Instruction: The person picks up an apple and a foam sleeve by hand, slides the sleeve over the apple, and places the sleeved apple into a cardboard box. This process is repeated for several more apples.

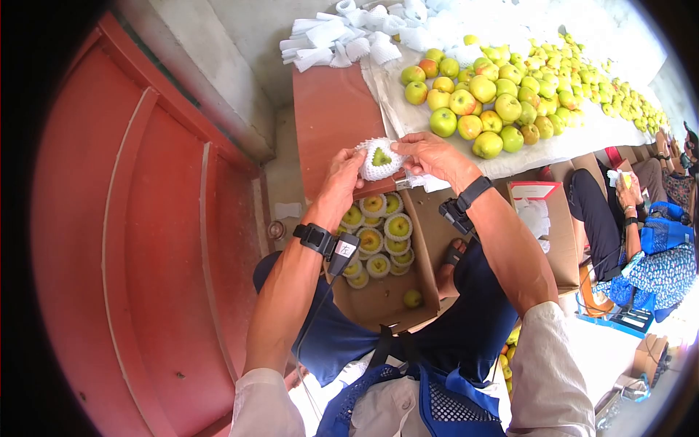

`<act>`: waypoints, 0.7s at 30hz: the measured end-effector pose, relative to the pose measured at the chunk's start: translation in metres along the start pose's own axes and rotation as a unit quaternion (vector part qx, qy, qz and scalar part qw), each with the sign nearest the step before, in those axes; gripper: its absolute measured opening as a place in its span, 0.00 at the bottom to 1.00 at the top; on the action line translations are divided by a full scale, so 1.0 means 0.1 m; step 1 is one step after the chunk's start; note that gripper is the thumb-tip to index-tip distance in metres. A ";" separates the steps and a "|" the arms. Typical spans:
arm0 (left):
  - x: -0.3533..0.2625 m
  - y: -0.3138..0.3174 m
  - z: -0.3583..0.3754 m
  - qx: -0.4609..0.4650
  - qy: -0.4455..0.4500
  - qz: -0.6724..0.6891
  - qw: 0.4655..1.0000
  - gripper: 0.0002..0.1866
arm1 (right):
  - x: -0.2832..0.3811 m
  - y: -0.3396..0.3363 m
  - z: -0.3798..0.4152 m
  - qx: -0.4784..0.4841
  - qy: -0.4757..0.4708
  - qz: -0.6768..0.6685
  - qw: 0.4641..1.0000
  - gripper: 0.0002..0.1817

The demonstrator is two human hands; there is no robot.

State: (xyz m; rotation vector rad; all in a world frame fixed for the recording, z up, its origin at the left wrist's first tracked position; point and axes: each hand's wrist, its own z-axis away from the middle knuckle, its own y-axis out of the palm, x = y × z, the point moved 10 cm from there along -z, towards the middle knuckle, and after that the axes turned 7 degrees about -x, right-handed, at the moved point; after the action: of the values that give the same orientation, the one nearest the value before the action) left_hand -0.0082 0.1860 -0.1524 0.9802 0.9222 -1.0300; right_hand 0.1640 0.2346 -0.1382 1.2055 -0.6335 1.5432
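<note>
Between my two hands, over the table's front edge, is a green apple (381, 157) wrapped in a white foam net (371, 171), with part of its skin showing through the opening. My left hand (341, 177) grips the net from the left side, fingers closed on it. On the other side my right hand (435, 156) pinches the net's right edge with thumb and finger. Below my hands a cardboard box (419, 255) holds several apples in foam nets (370, 239), plus one bare apple (413, 298) near its front.
Many loose apples (507, 108) lie on a white cloth (393, 95) over the red table (331, 116). White foam nets (328, 33) are heaped at its back. Another cardboard box (561, 226) stands right, near a seated person (659, 247). A red door (156, 240) is on my left.
</note>
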 end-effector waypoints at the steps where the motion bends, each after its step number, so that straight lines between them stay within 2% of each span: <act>1: 0.00 0.00 0.00 -0.002 0.002 0.000 1.000 0.11 | -0.01 0.01 0.01 0.012 0.011 -0.011 1.000 0.14; 5: -0.01 0.00 0.01 -0.005 0.005 -0.009 1.000 0.12 | 0.02 0.00 0.05 0.013 0.021 -0.015 1.000 0.17; 7: -0.02 0.00 0.01 -0.005 0.005 -0.013 1.000 0.12 | 0.02 -0.09 0.04 -0.049 0.007 0.024 0.998 0.17; 10: -0.02 0.02 0.03 -0.013 0.006 -0.025 1.000 0.12 | -0.01 -0.18 -0.04 -0.091 -0.010 0.092 0.992 0.15; 13: -0.01 0.00 0.02 -0.018 0.010 -0.035 0.999 0.12 | -0.03 -0.13 -0.09 -0.052 -0.015 0.093 0.994 0.13; 21: 0.05 -0.03 -0.03 -0.047 -0.006 -0.085 0.995 0.14 | 0.09 -0.02 0.01 -0.079 -0.051 0.218 0.971 0.18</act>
State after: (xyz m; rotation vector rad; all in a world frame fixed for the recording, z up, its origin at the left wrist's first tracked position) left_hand -0.0098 0.1868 -0.1588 0.8271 1.0496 -1.1238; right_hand 0.1662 0.2374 -0.1301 1.0735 -1.1272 1.7558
